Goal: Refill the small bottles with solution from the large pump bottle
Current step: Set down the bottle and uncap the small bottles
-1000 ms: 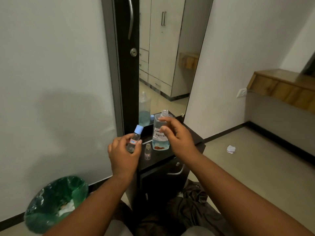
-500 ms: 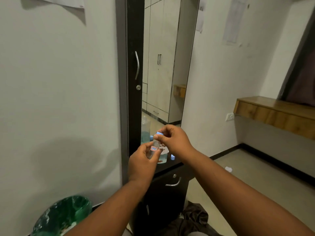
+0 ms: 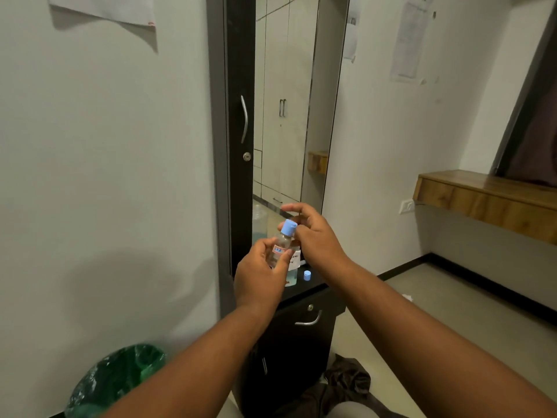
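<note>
Hands hide most of the big bottle; left hand grips a small bottle, right hand pinches its cap

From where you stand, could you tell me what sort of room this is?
Probably a bedroom or dressing corner at home: a tall mirror reflects wardrobe doors, a dark cabinet stands below it, and a wooden wall shelf runs along the right.

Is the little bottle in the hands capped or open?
Capped: the blue cap sits on the small bottle held by the left hand.
</note>
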